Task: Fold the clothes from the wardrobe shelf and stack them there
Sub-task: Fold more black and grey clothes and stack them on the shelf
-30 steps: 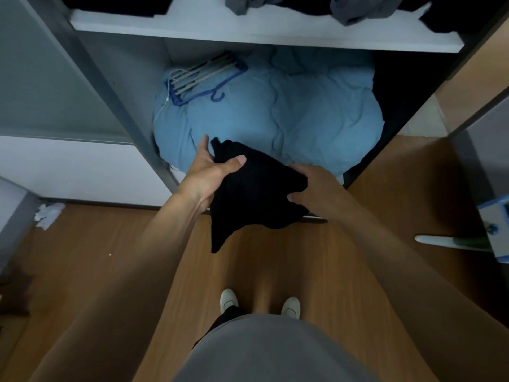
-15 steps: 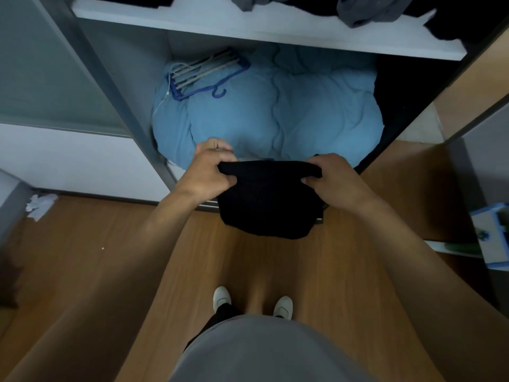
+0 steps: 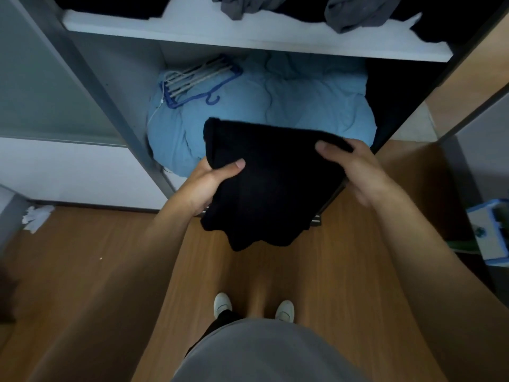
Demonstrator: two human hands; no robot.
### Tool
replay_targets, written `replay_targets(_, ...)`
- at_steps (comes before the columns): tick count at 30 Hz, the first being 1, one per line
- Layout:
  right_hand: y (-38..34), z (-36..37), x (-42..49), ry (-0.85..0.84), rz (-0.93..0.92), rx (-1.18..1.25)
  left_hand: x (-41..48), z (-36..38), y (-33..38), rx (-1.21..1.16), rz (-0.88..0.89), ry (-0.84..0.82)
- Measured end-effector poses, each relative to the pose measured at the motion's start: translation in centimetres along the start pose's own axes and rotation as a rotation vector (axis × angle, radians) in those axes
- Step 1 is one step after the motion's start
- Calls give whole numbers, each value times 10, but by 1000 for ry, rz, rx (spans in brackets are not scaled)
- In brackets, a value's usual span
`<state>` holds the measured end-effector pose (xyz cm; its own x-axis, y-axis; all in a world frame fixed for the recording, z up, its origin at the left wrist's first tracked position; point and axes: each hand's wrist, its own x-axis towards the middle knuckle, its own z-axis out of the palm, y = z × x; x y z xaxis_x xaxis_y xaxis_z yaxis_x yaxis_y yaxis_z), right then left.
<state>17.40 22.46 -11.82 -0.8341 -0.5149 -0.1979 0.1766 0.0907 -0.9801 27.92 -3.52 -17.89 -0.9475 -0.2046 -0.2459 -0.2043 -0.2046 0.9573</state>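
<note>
Left hand (image 3: 206,183) is gripping the left edge of the folded black garment (image 3: 270,194), thumb lying across the top of the cloth, fingers hidden beneath it. Right hand (image 3: 358,169) is gripping the right edge the same way, thumb on top, the other fingers out of sight behind the fabric. Garment is hanging between the two hands as a thick, roughly square bundle, its upper left corner rolled over, its lower edge drooping in a loose point toward the wooden floor (image 3: 96,271). It is being held in the air in front of the wardrobe's lower compartment, below the white shelf (image 3: 248,34) and not touching it; in this view its far edge is overlapping the pale blue quilt (image 3: 297,106) that is filling that compartment. A bundle of hangers (image 3: 198,78), blue and pale, is lying on the quilt's back left. On the shelf above, crumpled grey clothes (image 3: 355,12) are sitting loose, with dark clothes (image 3: 110,4) at the left end and more dark cloth at the right. Below the hands, the person's white shoes (image 3: 223,304) and a grey shirt front (image 3: 261,354) are showing. A crumpled white scrap (image 3: 37,217) is lying by the left wall; a blue-and-white box (image 3: 493,232) is sitting at the right edge.
</note>
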Motion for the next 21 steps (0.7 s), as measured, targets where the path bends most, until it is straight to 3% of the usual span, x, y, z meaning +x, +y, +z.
replay_targets(2, 10, 1, -1, -28, 56, 453, 1, 6, 3, -106, -23, 16)
replay_targets(4, 30, 6, -6, -125, 126, 641, 1, 12, 5, -179, -53, 46)
replay_targets(9, 76, 32, -13, -166, 285, 178, -2, 4, 13, -286, -185, 117)
replay_targets(13, 73, 43, -5, -40, 303, 323, -17, -31, -3, -486, -229, -18)
replay_targets(16, 73, 47, 3, 29, 338, 357, -30, -41, -22, -251, -305, -117)
replay_targets(18, 73, 49, 9, 68, 387, 256, -29, -39, -29, -67, -273, -42)
replay_targets(21, 78, 51, 17, 96, 458, 66, -26, -42, -29, -7, -222, 111)
